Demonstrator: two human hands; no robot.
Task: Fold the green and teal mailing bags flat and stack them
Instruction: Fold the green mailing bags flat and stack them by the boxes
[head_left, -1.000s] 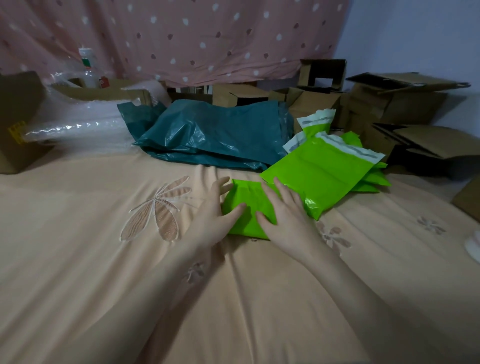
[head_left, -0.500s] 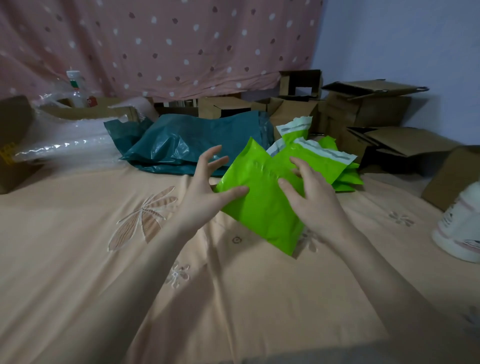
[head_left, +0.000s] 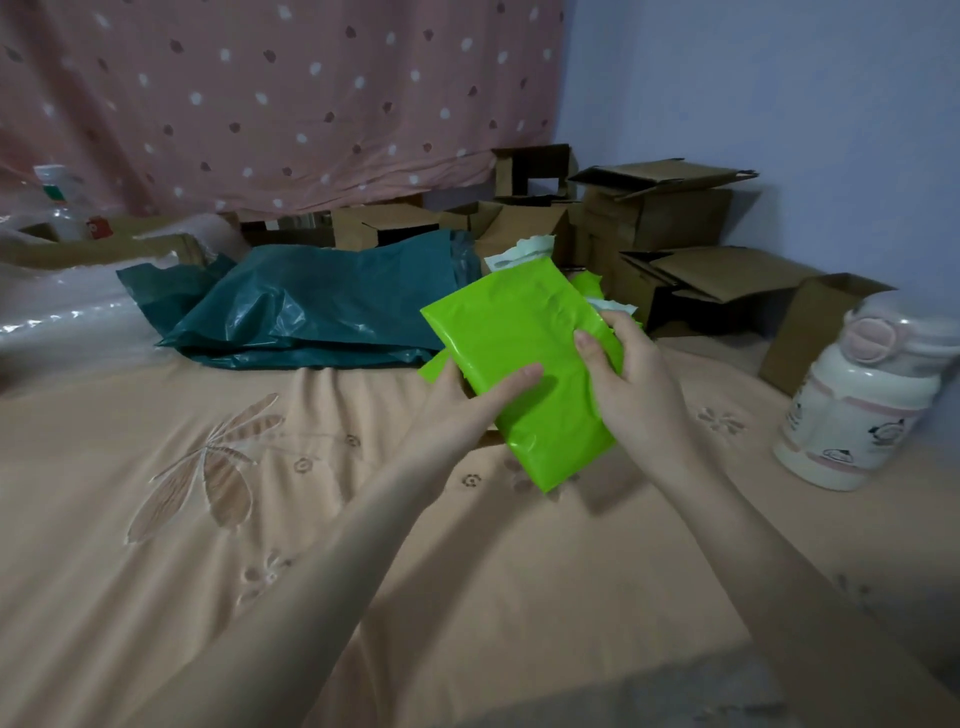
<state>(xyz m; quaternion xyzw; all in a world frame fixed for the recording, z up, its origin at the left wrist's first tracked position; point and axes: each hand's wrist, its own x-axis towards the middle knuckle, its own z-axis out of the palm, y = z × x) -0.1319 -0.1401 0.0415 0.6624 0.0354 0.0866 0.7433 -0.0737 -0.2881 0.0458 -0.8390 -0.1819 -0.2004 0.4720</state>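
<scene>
Both hands gripped one folded green bag (head_left: 524, 374) above the bed: left hand (head_left: 467, 410) at its near-left edge, right hand (head_left: 631, 379) on its right. Its long axis ran away and leftward from them. More green bags (head_left: 589, 286) lay just beyond the right hand.

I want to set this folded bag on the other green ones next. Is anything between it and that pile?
Nothing visible. Both hands, left hand and right hand, hold the folded bag in the air just in front of the green pile. The held bag hides most of the pile, so its top cannot be checked.
</scene>
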